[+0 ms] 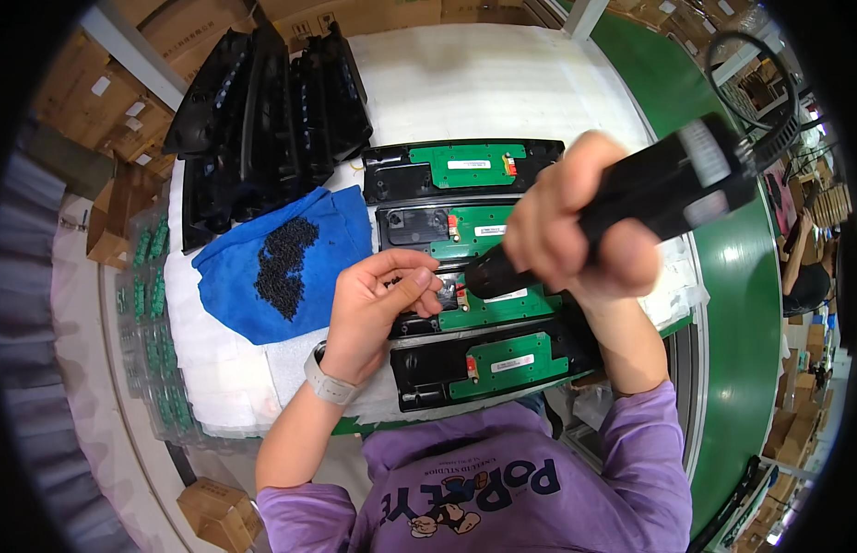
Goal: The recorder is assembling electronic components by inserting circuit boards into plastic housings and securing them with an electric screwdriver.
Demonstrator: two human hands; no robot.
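My right hand (pixel 576 221) is wrapped round a black electric screwdriver (pixel 663 180). The tool lies slanted, its nose over the third of several black panels (pixel 414 325) in a column. A green circuit board (pixel 488 315) with a red connector sits in that panel. My left hand (pixel 378 304) is pinched at the panel's left part, close to the screwdriver's nose. Small black screws (pixel 391 281) show between its fingers. The driver's tip and the exact spot under it are partly hidden by my fingers.
Left of the panels, a blue cloth (pixel 230 295) bears a heap of small black screws (pixel 285 267). Black housings (pixel 262 120) stand stacked behind it. Another panel (pixel 424 373) lies nearest me. Trays of green boards (pixel 152 323) stand left of the table. A cable (pixel 779 138) trails from the screwdriver.
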